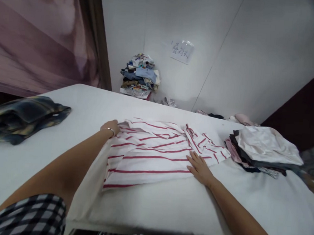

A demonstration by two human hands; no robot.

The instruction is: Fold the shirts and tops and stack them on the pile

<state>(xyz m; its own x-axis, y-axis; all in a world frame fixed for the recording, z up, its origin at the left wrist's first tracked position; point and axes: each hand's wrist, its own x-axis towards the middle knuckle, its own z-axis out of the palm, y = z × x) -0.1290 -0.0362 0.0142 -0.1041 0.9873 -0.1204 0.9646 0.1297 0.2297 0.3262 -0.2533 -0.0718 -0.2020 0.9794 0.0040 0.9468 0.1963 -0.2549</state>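
Note:
A white shirt with red stripes [154, 160] lies spread on a white cloth pad on the table, its collar end to the right and its fabric creased along the far side. My left hand [110, 127], with a bracelet at the wrist, is closed on the shirt's far left edge; its fingertips are partly hidden. Flat on the shirt near the collar rests my right hand [199, 167], fingers spread, pressing the cloth without gripping it.
A dark plaid garment [25, 117] lies at the left of the white table [82, 101]. On the right is a stack of folded clothes [269, 147]. Behind the table's far edge, a tall clothes pile [141, 75] stands against the wall, below a handwritten sign [182, 51].

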